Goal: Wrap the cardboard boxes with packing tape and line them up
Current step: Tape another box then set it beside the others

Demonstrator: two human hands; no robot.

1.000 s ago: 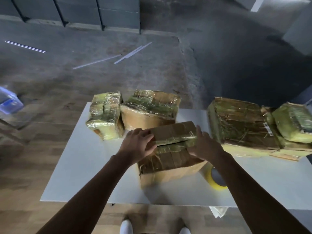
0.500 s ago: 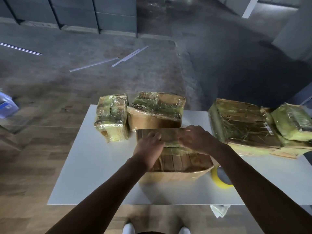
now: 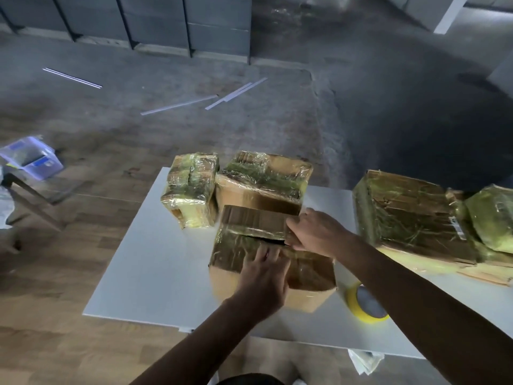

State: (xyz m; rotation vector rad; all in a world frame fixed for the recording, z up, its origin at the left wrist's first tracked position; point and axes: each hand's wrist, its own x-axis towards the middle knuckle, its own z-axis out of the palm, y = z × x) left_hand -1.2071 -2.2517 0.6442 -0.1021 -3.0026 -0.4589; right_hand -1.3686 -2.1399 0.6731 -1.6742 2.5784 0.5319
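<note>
Cardboard box (image 3: 305, 273) sits mid-surface (image 3: 155, 259), close to the near edge, its seam gaping. The left hand (image 3: 263, 276) lies flat on the near flap, fingers straight and together, pressing down. Right hand (image 3: 316, 232) curls its fingers round the far flap's right end, with the yellow tape roll (image 3: 366, 307) just beside the box's right side.

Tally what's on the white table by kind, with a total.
Cardboard boxes: 5 (front box, back-left box, back-middle box, large right box, far-right box)
Tape rolls: 1 (yellow tape roll)
Total: 6
Flat cardboard under the far-right box is not counted; unclear whether it is a box.
</note>
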